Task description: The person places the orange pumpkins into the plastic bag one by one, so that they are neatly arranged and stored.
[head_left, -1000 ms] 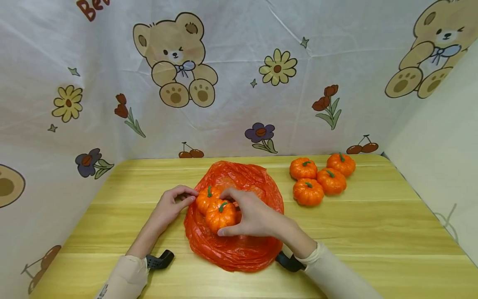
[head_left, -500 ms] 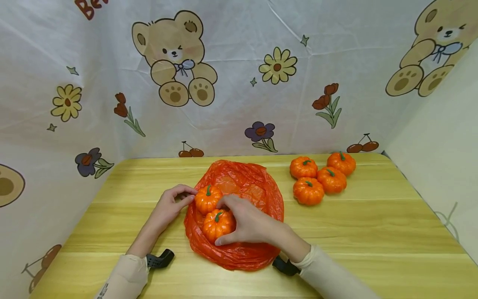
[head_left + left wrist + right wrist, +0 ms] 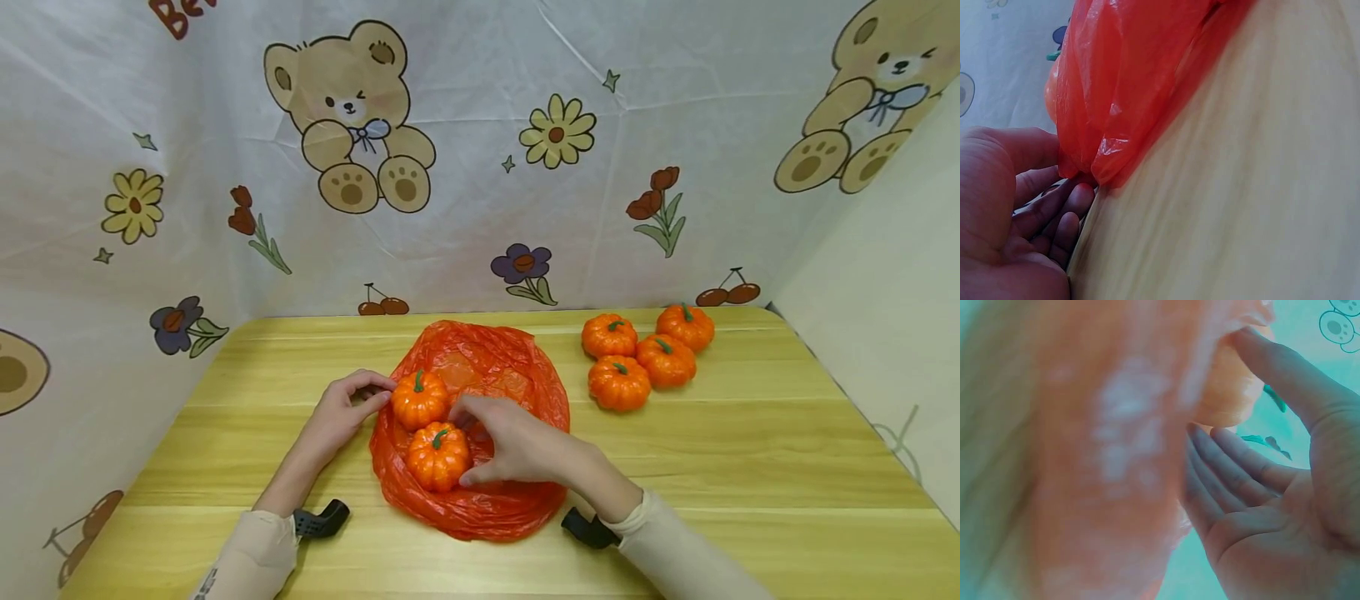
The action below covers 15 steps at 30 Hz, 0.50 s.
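In the head view, a red plastic bag [image 3: 517, 367] lies spread on the table with its rim rolled into a ring. Two small orange pumpkins with green stems sit inside: a rear pumpkin [image 3: 420, 402] and a front pumpkin [image 3: 438, 458]. My left hand [image 3: 347, 414] pinches the bag's left edge between thumb and fingers, beside the rear pumpkin; the left wrist view shows the red film [image 3: 1122, 81] at the fingertips. My right hand [image 3: 510, 442] is over the bag, fingers spread beside the front pumpkin, thumb tip close to it. The right wrist view shows relaxed fingers [image 3: 1235, 475] holding nothing.
Several more orange pumpkins [image 3: 665, 362] stand grouped on the wooden table [image 3: 720, 467] at the back right. A printed cloth [image 3: 465, 167] hangs behind the table. Black wrist mounts [image 3: 322, 522] jut out beneath both wrists.
My right hand set the front pumpkin down slightly nearer to me in the bag, then let go and drew back to the right. My left hand has stayed at the bag's edge.
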Available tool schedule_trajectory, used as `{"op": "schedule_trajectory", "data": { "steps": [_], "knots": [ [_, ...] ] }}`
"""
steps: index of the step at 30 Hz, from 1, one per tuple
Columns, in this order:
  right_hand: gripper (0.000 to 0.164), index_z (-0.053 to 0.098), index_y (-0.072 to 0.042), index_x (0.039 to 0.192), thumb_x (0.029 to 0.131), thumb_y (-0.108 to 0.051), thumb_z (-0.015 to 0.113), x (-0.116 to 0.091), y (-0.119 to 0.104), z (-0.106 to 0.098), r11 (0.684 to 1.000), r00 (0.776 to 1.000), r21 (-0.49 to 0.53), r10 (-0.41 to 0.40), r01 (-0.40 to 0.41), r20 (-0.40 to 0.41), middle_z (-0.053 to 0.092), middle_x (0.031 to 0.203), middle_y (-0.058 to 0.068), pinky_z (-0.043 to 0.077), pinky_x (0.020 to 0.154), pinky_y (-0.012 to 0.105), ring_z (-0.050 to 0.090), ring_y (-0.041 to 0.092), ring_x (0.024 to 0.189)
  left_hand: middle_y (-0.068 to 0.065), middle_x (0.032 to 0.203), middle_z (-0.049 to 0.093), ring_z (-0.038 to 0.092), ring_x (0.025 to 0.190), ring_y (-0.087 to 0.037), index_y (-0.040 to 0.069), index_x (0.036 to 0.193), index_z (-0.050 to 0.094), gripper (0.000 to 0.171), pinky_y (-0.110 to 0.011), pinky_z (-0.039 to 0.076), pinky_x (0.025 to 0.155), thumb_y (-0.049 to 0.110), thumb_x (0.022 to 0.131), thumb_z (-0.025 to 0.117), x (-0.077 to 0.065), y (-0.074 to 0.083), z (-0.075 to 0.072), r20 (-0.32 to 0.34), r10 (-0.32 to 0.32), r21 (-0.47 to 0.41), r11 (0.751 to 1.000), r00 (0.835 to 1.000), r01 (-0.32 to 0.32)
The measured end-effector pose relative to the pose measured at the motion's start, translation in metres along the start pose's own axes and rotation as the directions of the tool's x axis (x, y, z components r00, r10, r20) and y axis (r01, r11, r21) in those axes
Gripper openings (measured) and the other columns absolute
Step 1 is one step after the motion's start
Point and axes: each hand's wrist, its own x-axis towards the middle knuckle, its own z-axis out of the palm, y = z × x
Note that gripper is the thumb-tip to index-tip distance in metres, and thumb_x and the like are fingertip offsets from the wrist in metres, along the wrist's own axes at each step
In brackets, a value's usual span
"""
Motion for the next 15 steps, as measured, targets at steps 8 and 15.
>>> {"op": "schedule_trajectory", "data": {
  "steps": [8,15],
  "knots": [
    [0.058,0.061,-0.016,0.13,0.083,-0.031,0.092,-0.0016,0.0027,-0.0002,1.0,1.0,-0.01,-0.014,0.014,-0.012,0.068,0.124,-0.004,0.053,0.103,0.034,0.066,0.016,0.116,-0.005,0.113,0.071,0.061,0.1,-0.023,0.014,0.115,0.076,0.015,-0.024,0.051,0.085,0.022,0.104,0.069,-0.0015,0.0012,0.0,0.002,-0.003,0.004,1.0,1.0,0.003],
    [0.058,0.063,-0.009,0.131,0.085,-0.028,0.091,-0.0057,0.0049,-0.0075,0.999,0.999,0.027,-0.017,0.019,-0.049,0.07,0.126,0.001,0.054,0.104,0.039,0.066,0.019,0.118,-0.006,0.113,0.071,0.061,0.099,-0.022,0.013,0.115,0.076,0.015,-0.023,0.051,0.084,0.02,0.104,0.069,-0.0004,0.003,0.0008,0.002,0.005,0.006,1.0,1.0,-0.005]
  ]
}}
